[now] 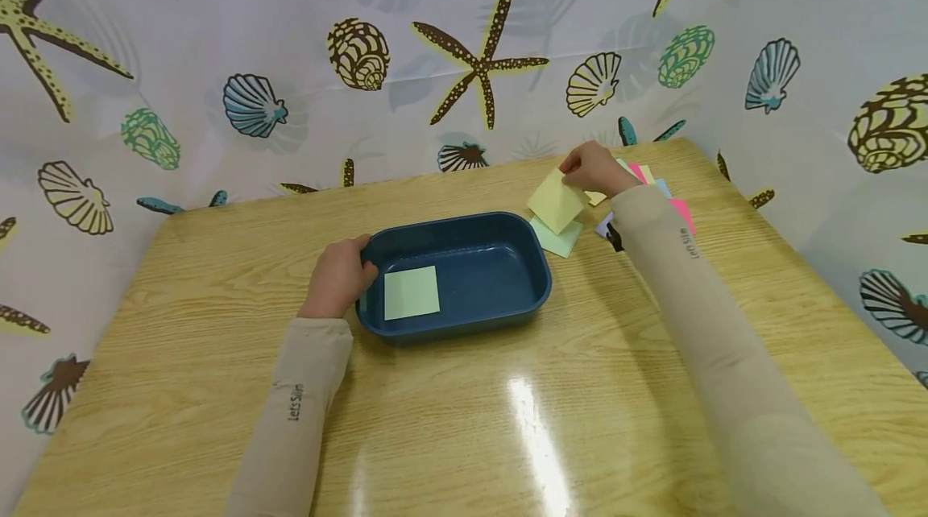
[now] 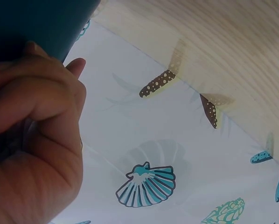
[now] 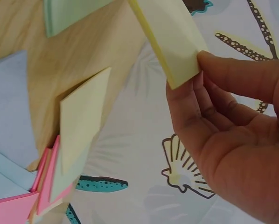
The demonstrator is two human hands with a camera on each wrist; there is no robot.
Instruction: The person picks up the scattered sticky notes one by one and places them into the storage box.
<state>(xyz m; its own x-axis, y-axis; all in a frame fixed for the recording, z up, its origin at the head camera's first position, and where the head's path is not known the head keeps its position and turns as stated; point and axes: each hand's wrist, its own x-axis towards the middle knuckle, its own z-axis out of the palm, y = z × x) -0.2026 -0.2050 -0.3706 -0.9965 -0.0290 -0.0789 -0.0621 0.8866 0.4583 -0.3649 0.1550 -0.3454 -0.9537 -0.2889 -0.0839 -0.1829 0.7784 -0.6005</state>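
My left hand [image 1: 338,279] grips the left rim of a dark blue plastic tray [image 1: 453,328], thumb over the inside edge. In the left wrist view the curled fingers of that hand [image 2: 41,102] lie against the tray's wall [image 2: 32,28]. A pale green sticky note pad [image 1: 411,292] lies flat in the tray's left part. Right of the tray, my right hand [image 1: 596,168] pinches a pale yellow sticky note pad [image 1: 557,201] by one corner, raised above the table. The right wrist view shows thumb and fingers on the yellow pad's [image 3: 170,37] end.
Under the held pad a light green pad [image 1: 557,237] lies on the wooden table [image 1: 435,420]. Behind the right forearm is a loose pile of pink, blue and yellow pads [image 3: 51,172]. A cloth [image 1: 304,82] printed with shells and starfish stands behind the table.
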